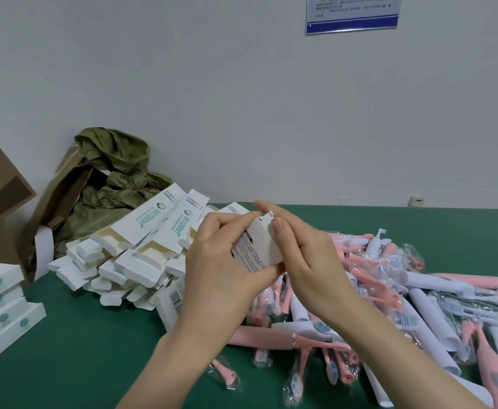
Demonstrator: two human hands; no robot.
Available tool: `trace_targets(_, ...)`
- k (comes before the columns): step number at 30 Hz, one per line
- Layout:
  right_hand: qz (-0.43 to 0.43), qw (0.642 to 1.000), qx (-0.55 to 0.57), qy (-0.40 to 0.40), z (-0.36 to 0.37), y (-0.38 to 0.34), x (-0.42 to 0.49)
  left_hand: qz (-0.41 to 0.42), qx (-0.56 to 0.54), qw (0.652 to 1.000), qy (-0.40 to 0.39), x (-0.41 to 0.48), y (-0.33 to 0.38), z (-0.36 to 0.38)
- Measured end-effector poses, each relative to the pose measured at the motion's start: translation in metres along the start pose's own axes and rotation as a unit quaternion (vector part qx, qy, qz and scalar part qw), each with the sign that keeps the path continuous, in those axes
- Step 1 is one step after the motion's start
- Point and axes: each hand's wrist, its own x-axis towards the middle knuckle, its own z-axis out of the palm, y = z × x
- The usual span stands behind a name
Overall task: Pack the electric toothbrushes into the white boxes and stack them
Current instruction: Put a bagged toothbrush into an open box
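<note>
Nearest me, my left hand (221,261) curls round the lower body of 1 white box (256,246), while my right hand (306,255) pinches its top flap. Its long axis tilts up and away. I see the toothbrushes (418,290) heaped just right, nearer my right hand; the finished stack (0,305) sits far left.
</note>
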Motion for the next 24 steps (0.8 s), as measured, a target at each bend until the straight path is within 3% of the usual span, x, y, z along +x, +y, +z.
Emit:
trace_targets(4, -0.040, 0.996, -0.084, 0.003, 0.004, -0.002, -0.003, -0.011, -0.005, 1.000, 0.015, -0.003, 0.001, 0.000)
trace_targets(6, -0.034, 0.997, -0.072, -0.007, 0.005, -0.003, -0.004, -0.007, -0.009, 1.000, 0.028, -0.004, 0.002, 0.001)
trace_targets(13, -0.010, 0.990, -0.074, -0.122, 0.017, 0.000, -0.010, 0.003, 0.002, 0.999, 0.039, -0.007, 0.000, 0.001)
trace_targets(16, 0.116, 0.978, 0.154, -0.076, 0.015, -0.008, 0.004, -0.009, -0.023, 0.999, 0.044, -0.005, 0.003, -0.013)
trace_targets(17, 0.121, 0.973, 0.191, -0.048, 0.013, -0.009, 0.004, -0.005, -0.031, 0.997, 0.072, -0.002, 0.004, -0.019)
trace_targets(19, 0.117, 0.980, 0.158, 0.015, 0.006, -0.006, 0.003, -0.006, -0.115, 0.980, 0.163, 0.005, 0.005, -0.033)
trace_targets(21, 0.218, 0.971, 0.098, 0.019, -0.005, 0.003, 0.003, -0.007, -0.216, 0.945, 0.247, 0.010, 0.002, -0.045)
trace_targets(22, 0.287, 0.954, 0.088, -0.008, -0.006, 0.008, 0.008, -0.010, -0.262, 0.926, 0.270, 0.011, 0.000, -0.049)
trace_targets(24, 0.407, 0.892, 0.188, -0.063, -0.007, 0.012, 0.011, -0.023, -0.316, 0.905, 0.284, 0.008, -0.005, -0.051)
